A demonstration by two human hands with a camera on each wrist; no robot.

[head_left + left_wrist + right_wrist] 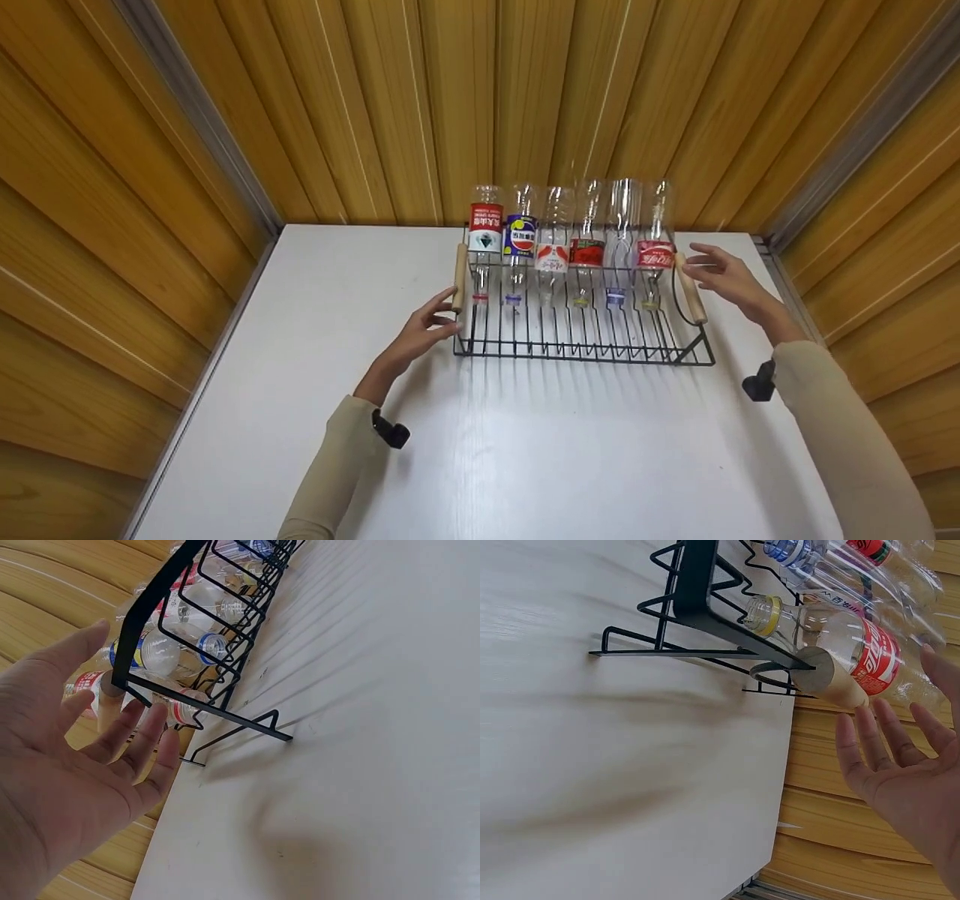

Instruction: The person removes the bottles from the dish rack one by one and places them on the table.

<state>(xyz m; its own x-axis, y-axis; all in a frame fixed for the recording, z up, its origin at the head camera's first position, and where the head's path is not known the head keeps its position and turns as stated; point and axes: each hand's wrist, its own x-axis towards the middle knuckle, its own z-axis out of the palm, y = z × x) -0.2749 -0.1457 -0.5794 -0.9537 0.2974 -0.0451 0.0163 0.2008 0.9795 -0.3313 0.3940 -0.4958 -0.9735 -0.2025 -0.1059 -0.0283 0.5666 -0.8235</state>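
A black wire rack (585, 349) with a wooden handle at each end stands at the back of the white table. Several clear plastic bottles lie in it in a row, necks lowered toward the near side; the leftmost bottle (486, 238) has a red-and-white label, the rightmost bottle (655, 255) a red one. My left hand (416, 334) is at the left wooden handle (460, 274), its fingers loosely spread around the rack's end. On the other side my right hand (727, 283), fingers extended and apart, has its fingertips right at the right wooden handle (691, 296).
The white table (360, 300) extends to the left of the rack and in front of it. Wood-patterned panels (465, 97) rise close behind the rack and on both sides. Black wrist cameras sit at both sleeves, the left camera (391, 430) low over the table.
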